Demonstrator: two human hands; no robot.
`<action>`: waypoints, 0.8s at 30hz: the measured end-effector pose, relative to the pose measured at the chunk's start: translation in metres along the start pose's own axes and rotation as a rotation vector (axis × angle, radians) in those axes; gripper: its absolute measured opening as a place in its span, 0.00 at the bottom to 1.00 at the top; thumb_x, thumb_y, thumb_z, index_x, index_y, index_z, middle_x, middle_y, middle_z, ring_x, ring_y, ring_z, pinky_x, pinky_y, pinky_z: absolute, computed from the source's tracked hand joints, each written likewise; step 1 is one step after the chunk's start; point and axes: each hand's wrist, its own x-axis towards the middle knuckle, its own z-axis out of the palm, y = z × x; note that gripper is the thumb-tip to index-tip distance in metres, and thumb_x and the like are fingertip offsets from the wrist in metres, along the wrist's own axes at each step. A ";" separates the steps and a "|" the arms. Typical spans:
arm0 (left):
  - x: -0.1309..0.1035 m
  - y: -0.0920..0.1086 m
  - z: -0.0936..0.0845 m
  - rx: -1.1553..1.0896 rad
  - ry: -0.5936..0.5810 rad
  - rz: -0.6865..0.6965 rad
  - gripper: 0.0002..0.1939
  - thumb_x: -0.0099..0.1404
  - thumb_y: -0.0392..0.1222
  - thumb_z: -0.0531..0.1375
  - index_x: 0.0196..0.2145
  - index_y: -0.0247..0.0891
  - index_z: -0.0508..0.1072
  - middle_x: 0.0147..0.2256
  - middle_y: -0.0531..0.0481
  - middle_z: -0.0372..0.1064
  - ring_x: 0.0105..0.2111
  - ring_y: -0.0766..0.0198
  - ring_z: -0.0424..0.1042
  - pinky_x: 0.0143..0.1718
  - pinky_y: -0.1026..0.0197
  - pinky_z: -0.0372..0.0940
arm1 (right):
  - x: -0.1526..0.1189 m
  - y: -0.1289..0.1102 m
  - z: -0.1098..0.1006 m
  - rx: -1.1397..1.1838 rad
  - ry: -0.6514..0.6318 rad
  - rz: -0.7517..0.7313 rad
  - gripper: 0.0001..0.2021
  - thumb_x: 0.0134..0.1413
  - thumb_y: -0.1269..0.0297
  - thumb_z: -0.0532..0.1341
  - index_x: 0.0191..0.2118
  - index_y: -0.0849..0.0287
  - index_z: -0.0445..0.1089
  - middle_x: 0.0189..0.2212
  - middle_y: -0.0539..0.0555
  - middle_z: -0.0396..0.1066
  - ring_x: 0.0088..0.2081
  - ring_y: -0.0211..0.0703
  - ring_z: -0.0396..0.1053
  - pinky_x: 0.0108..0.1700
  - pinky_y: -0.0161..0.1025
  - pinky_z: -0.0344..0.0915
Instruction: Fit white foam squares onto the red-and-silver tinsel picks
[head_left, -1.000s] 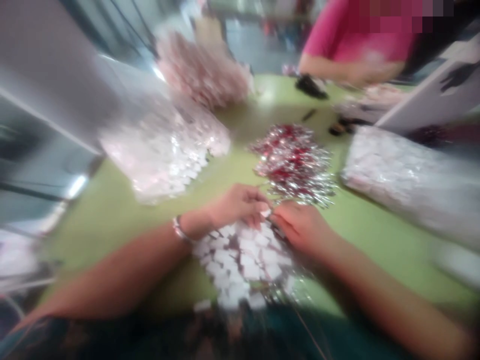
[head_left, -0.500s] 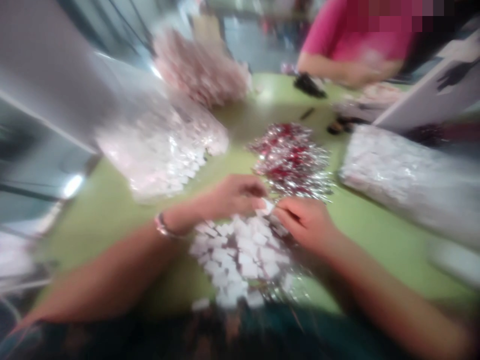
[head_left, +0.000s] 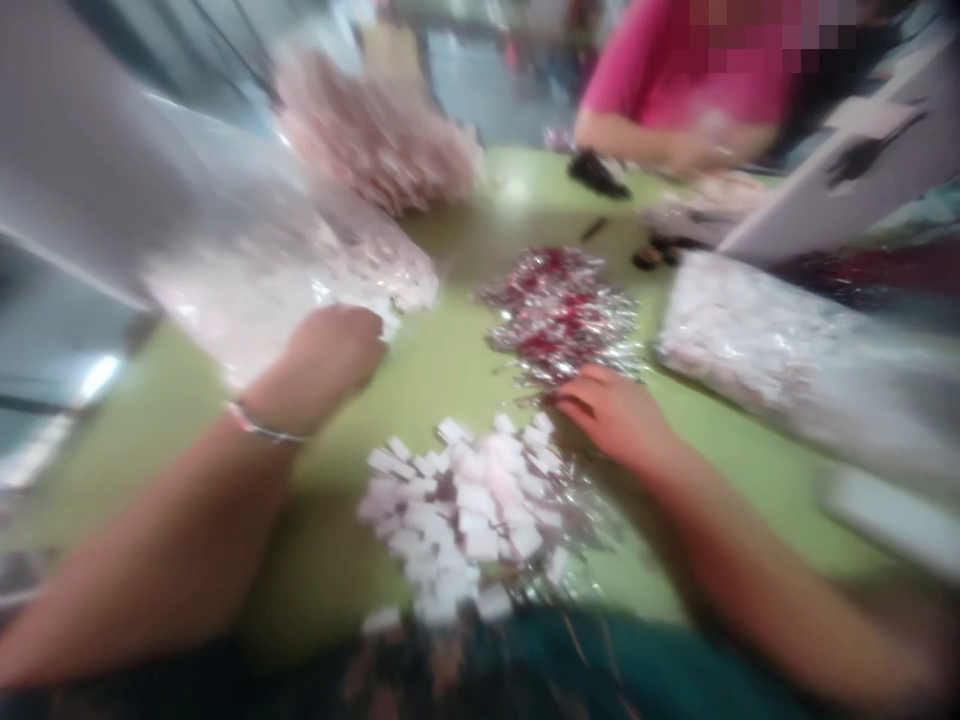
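Observation:
My left hand (head_left: 337, 350) is at the open edge of a clear bag of small white pieces (head_left: 247, 300) on the left; its fingertips are hidden behind the hand. My right hand (head_left: 611, 405) touches the near edge of a pile of shiny silver and red items (head_left: 562, 310), its fingers pressed together around something thin that is too blurred to make out. Between my forearms, close to my body, lies a heap of small white tags (head_left: 472, 510), with shiny clear strips (head_left: 592, 520) along its right side.
A pink frilly bundle (head_left: 375, 130) sits at the back left. A full clear bag (head_left: 750, 320) and a white box (head_left: 892, 515) lie on the right. Across the green table (head_left: 465, 370) a person in a pink top (head_left: 675, 90) works beside black items (head_left: 598, 172).
My left hand has moved left from the middle to the bag, away from my right hand. The white tag between my hands no longer shows there. The view has shifted slightly.

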 end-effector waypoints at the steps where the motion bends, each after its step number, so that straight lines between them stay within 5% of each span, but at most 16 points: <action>1: 0.000 0.006 -0.003 0.056 0.018 -0.001 0.11 0.61 0.41 0.53 0.25 0.35 0.70 0.30 0.38 0.71 0.38 0.44 0.73 0.42 0.49 0.64 | 0.003 -0.001 0.005 -0.028 -0.016 0.004 0.08 0.63 0.64 0.57 0.40 0.56 0.75 0.40 0.55 0.73 0.39 0.45 0.70 0.35 0.38 0.60; 4: -0.004 0.026 -0.012 0.032 0.110 0.039 0.12 0.61 0.43 0.54 0.27 0.36 0.75 0.33 0.42 0.74 0.37 0.51 0.73 0.40 0.55 0.64 | 0.014 -0.009 0.015 -0.091 -0.012 0.045 0.09 0.64 0.65 0.56 0.41 0.58 0.74 0.42 0.56 0.72 0.41 0.46 0.70 0.35 0.38 0.59; 7: -0.010 0.046 -0.020 -0.255 0.148 0.034 0.12 0.60 0.45 0.57 0.33 0.37 0.78 0.34 0.46 0.75 0.35 0.57 0.73 0.38 0.58 0.64 | 0.025 -0.016 0.020 -0.151 0.018 0.086 0.10 0.66 0.65 0.54 0.41 0.59 0.72 0.42 0.57 0.71 0.41 0.47 0.69 0.34 0.39 0.58; 14: -0.019 0.066 -0.002 -1.005 -0.048 0.040 0.21 0.61 0.46 0.62 0.51 0.39 0.75 0.28 0.50 0.71 0.23 0.69 0.66 0.24 0.65 0.59 | 0.028 -0.014 0.020 -0.173 0.058 0.072 0.09 0.65 0.66 0.52 0.40 0.59 0.70 0.42 0.59 0.69 0.39 0.47 0.68 0.32 0.40 0.55; 18: -0.022 0.073 0.013 -1.234 -0.231 0.033 0.16 0.62 0.47 0.63 0.46 0.38 0.78 0.20 0.53 0.64 0.16 0.74 0.55 0.17 0.67 0.48 | 0.018 -0.017 0.013 -0.055 0.133 0.065 0.08 0.65 0.67 0.52 0.38 0.59 0.68 0.41 0.58 0.69 0.36 0.46 0.67 0.32 0.39 0.55; 24: -0.023 0.087 0.026 -1.533 -0.347 -0.091 0.10 0.59 0.38 0.66 0.39 0.34 0.78 0.23 0.50 0.70 0.19 0.72 0.65 0.21 0.68 0.60 | 0.018 -0.008 0.011 0.152 0.198 0.164 0.07 0.62 0.65 0.53 0.35 0.57 0.66 0.31 0.54 0.71 0.29 0.44 0.65 0.31 0.39 0.54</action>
